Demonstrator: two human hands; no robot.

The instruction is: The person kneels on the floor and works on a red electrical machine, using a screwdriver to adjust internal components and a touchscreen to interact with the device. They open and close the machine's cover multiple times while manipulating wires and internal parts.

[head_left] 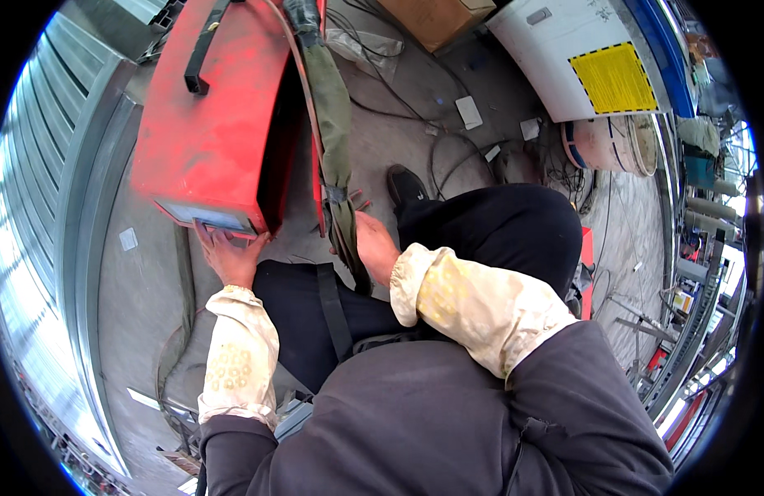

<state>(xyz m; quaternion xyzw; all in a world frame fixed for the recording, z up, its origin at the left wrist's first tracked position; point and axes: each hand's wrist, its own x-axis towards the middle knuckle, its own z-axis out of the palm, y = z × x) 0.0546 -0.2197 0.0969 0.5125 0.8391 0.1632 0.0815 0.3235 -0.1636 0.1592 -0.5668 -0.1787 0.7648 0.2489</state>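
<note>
Presently I see grey concrete floor (138, 331) beside a ribbed silver metal panel (43, 182). I count one brown cardboard box (440, 21), one round white bucket (601, 145) and, ahead-left of the wearer, one red metal box (208, 124). Left hand (233, 260): fingers spread at its lower front edge. Right hand (374, 244): against one long olive-green fabric sleeve (330, 124); fingers partly hidden, pinch I cannot tell.

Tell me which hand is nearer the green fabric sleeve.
Right. The right hand is right beside the lower part of the green fabric sleeve; the left hand is farther left, at the red box's near end.
</note>
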